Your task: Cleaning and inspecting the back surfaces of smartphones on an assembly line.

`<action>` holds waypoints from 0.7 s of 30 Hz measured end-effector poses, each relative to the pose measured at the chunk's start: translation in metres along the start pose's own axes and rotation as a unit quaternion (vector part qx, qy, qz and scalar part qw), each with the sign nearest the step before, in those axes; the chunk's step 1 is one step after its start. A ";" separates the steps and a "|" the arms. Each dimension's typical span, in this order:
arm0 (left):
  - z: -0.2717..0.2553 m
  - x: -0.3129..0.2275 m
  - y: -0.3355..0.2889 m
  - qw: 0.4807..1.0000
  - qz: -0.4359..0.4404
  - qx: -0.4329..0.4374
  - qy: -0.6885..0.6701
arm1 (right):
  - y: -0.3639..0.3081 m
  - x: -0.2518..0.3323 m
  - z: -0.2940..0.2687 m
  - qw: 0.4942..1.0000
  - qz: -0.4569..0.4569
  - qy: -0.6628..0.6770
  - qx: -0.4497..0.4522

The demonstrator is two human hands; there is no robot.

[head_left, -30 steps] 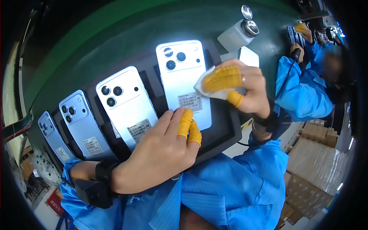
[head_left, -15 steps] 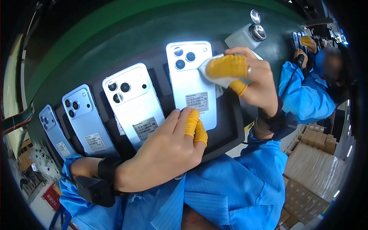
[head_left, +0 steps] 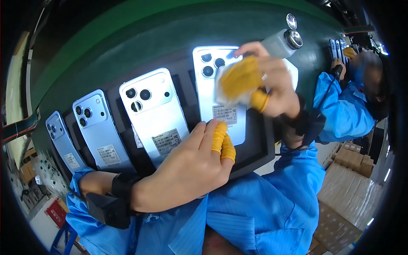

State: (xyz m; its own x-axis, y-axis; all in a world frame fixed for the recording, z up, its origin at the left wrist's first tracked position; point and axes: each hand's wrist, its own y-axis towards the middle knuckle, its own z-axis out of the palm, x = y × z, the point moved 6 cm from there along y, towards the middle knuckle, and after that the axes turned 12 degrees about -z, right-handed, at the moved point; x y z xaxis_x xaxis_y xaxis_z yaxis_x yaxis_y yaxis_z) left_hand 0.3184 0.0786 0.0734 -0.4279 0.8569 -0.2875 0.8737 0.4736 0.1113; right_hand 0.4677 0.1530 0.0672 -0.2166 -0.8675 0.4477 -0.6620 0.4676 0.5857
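A pale blue smartphone (head_left: pixel 208 93) lies back up, its camera block at the far end and a printed label lower down. My right hand (head_left: pixel 274 83), with yellow finger cots, is closed on a folded white wiping cloth (head_left: pixel 219 91) pressed on the phone's back below the cameras. Motion smears these fingers. At the phone's near left edge, my left hand (head_left: pixel 187 170) is closed, its fingertips bent against the phone; two fingers wear yellow cots and the thumb is hidden. Left of it lie three similar phones, the nearest being a smartphone (head_left: pixel 155 114) partly covered by my hand.
The phones rest on a dark tray (head_left: pixel 259 157) on a green table (head_left: pixel 127 46). A white dispenser bottle (head_left: pixel 278 42) with its metal lid raised stands beyond my right hand. At the right, a co-worker in a blue sleeve (head_left: pixel 340 102) handles phones; cardboard boxes (head_left: pixel 355 182) are stacked below.
My right hand and the cloth have moved left and down over the phone's back, toward the label. My left hand stays at the phone's near end; the whole view has shifted slightly.
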 end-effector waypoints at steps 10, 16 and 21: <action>0.000 0.000 -0.001 1.000 0.014 0.002 0.004 | 0.030 -0.018 0.011 0.960 -0.070 -0.270 0.036; 0.001 0.000 -0.004 1.000 0.008 -0.007 -0.002 | 0.034 -0.016 0.010 0.977 -0.086 -0.196 -0.021; 0.001 0.001 -0.005 1.000 0.005 -0.013 -0.005 | 0.023 0.006 0.021 0.998 -0.032 -0.032 0.038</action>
State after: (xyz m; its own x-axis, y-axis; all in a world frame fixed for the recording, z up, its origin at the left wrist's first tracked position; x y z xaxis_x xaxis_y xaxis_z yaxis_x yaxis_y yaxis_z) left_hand 0.3138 0.0773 0.0720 -0.4162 0.8599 -0.2955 0.8717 0.4698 0.1391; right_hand 0.4355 0.1549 0.0692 -0.2157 -0.9052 0.3662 -0.7274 0.3991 0.5583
